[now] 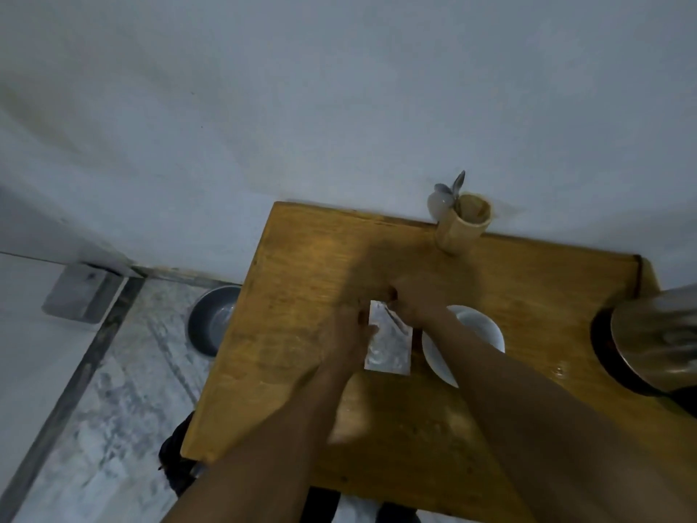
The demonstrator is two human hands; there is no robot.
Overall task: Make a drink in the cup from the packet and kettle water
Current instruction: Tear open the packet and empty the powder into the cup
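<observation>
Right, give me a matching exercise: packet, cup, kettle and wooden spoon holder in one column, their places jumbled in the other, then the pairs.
Things:
1. packet
2. cup
3. kettle
4. wooden spoon holder

Places:
A. far edge of the wooden table, by the wall
B. right edge of the picture, on a dark base
C. held between the left hand and right hand
D. on the table, partly behind the right forearm

Pairs: 1-C, 2-D, 3-B, 4-A
</observation>
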